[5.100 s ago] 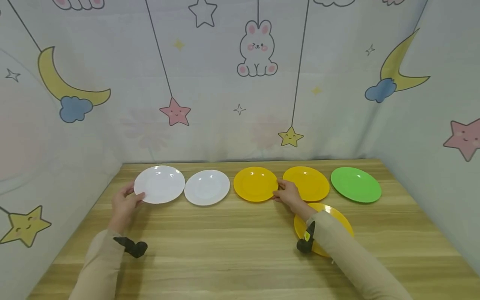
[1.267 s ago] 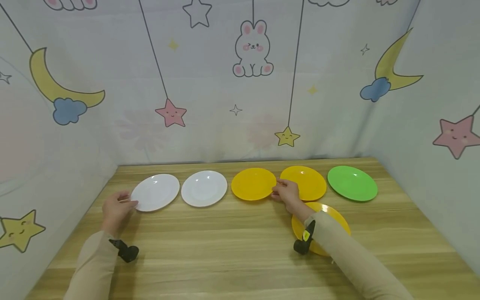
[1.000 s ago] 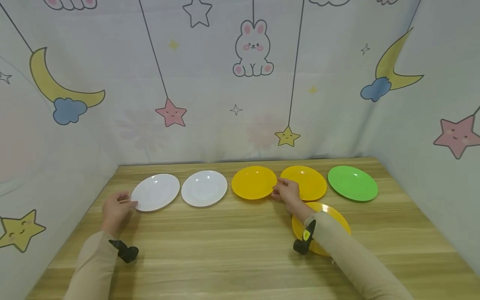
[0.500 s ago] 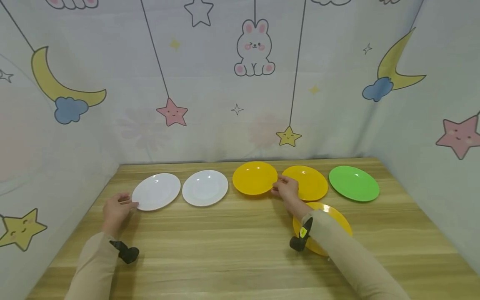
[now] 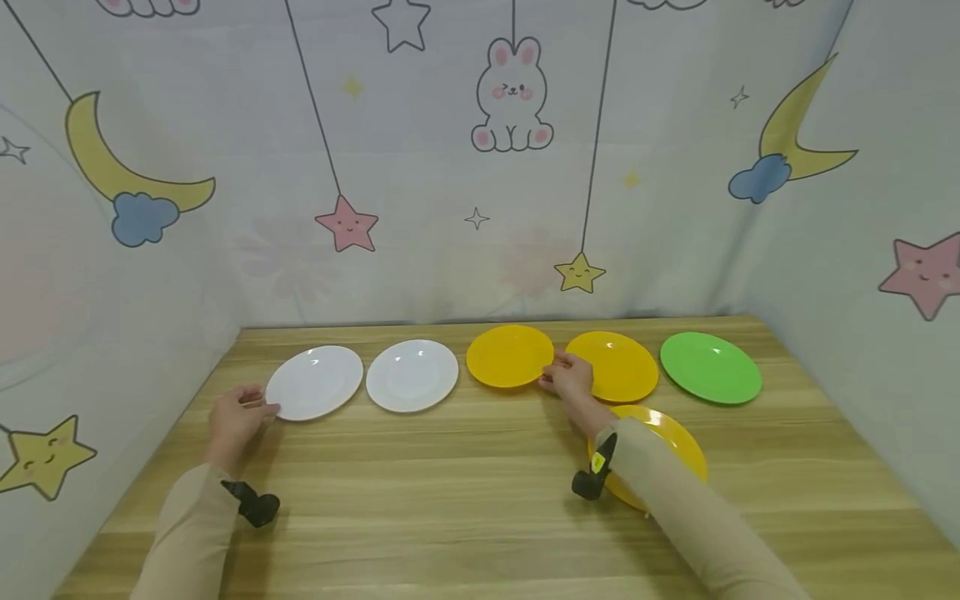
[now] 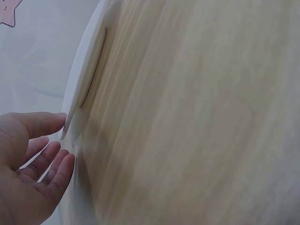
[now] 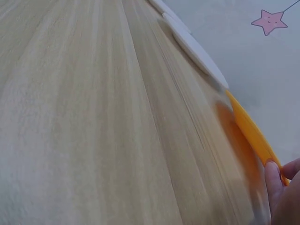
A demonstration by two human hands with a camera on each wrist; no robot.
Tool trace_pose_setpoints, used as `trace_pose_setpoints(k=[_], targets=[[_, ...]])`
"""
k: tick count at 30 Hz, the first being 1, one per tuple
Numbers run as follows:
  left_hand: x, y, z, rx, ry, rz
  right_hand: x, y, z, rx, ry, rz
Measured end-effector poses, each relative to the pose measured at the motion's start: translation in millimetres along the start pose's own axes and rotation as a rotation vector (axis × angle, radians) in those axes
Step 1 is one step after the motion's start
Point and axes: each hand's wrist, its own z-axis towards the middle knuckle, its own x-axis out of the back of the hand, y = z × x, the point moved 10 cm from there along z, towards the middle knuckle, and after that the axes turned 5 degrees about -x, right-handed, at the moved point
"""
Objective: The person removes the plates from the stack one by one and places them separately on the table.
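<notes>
In the head view my left hand (image 5: 238,421) is at the left white plate (image 5: 315,383), which lies on the table. The left wrist view shows the thumb touching that plate's rim (image 6: 82,61), while the other fingers hang loosely bent below it. My right hand (image 5: 572,379) pinches the right edge of a yellow plate (image 5: 510,357). In the right wrist view, the held yellow plate (image 7: 253,133) is raised off the tabletop, with an orange reflection beneath it. A second white plate (image 5: 412,377) lies between the two plates at my hands.
Another yellow plate (image 5: 617,367) and a green plate (image 5: 711,368) continue the row to the right. Under my right forearm sits a further yellow plate (image 5: 678,442), partly hidden. The wooden table (image 5: 420,517) ends at a patterned curtain (image 5: 420,275).
Over the last second my right hand has lifted the yellow plate and moved it slightly towards the back. Since the oldest frame, the left white plate has come down onto the table.
</notes>
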Motion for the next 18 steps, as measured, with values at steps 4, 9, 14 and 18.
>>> trace_pose_setpoints(k=[4,9,14,18], targets=[[-0.7,0.5,-0.3,-0.002,-0.004,-0.006,-3.3,0.4,-1.4,0.005,-0.021,-0.007],[-1.2,-0.2,-1.0,0.009,-0.004,-0.010,-6.2,1.6,-4.8,0.008,-0.038,-0.077],[-1.1,-1.2,-0.7,0.015,-0.002,-0.009,-9.1,1.4,-9.0,0.026,-0.056,-0.115],[-1.2,-2.4,-0.1,0.019,-0.004,-0.005,-11.4,-0.5,-11.6,0.057,-0.072,-0.137]])
